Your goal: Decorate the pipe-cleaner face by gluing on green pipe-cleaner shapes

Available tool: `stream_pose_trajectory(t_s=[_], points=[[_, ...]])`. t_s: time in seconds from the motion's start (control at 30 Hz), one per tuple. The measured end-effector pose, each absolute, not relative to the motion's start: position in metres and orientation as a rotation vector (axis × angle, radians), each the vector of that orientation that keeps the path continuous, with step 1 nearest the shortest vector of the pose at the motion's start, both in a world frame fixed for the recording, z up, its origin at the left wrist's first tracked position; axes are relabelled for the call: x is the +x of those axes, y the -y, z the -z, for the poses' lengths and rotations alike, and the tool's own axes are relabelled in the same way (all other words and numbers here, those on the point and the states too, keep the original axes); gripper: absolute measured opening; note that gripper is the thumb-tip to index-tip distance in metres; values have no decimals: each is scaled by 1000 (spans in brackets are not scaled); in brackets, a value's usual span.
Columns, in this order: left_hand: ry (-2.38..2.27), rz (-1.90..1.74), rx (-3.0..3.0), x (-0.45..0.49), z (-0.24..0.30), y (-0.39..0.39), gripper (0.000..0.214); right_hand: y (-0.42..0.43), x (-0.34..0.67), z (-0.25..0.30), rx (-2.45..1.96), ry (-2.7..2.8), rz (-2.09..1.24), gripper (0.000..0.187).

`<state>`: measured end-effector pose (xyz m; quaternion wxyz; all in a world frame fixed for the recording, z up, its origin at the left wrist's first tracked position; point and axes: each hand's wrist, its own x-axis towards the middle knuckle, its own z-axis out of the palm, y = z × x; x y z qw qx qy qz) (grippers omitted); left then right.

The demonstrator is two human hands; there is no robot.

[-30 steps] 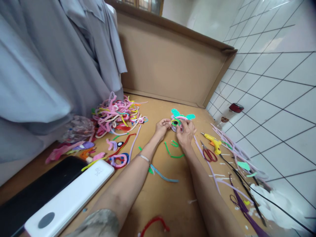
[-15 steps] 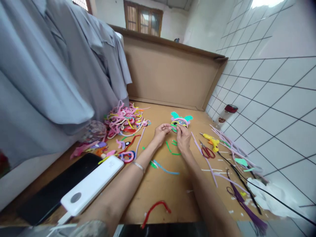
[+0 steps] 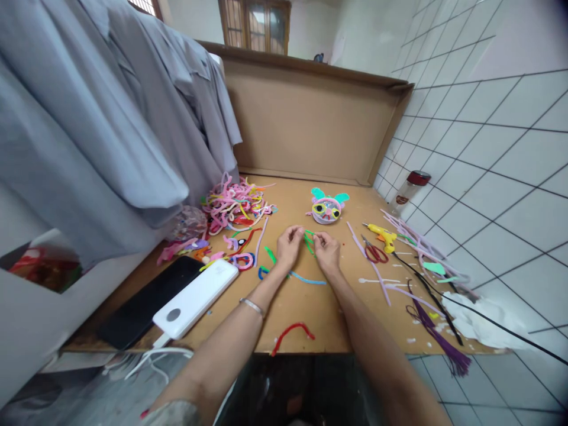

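My left hand (image 3: 290,246) is closed in a pinch at one end of a short green pipe cleaner (image 3: 309,232). On its other end, the fingertips of my right hand (image 3: 327,251) are pinched too. More green pieces lie on the table just below it, partly hidden by my hands. Beyond my hands sits a round pipe-cleaner animal face (image 3: 326,210) with teal ears, yellow-rimmed eyes and a pink-lilac border; neither hand touches it. A light-blue pipe cleaner (image 3: 308,280) lies between my forearms, and a red one (image 3: 293,334) near the front edge.
A tangled pile of pipe cleaners (image 3: 235,201) is at the left, behind a white power bank (image 3: 197,300) and a black phone (image 3: 153,299). To the right lie red-handled scissors (image 3: 375,253), a yellow glue gun (image 3: 382,236), its cord, a purple tassel (image 3: 444,346) and a lidded jar (image 3: 410,192).
Both hands have drawn back from the animal face, which now shows whole. They hold the green pipe cleaner between them over the table. The camera view has shifted, showing more floor.
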<state>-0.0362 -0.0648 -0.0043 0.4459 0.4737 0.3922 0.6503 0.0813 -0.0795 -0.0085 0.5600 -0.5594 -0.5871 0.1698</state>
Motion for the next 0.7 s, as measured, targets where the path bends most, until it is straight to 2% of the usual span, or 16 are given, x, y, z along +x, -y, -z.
stream_pose_trajectory(t_s=[0.2, 0.7], points=[[-1102, -1515, 1484, -38, -2, 64, 12, 82, 82, 8, -1301, 1263, -559, 26], [-1139, -1480, 1266, -44, -7, 61, 17, 85, 81, -10, -991, 962, -1122, 31]])
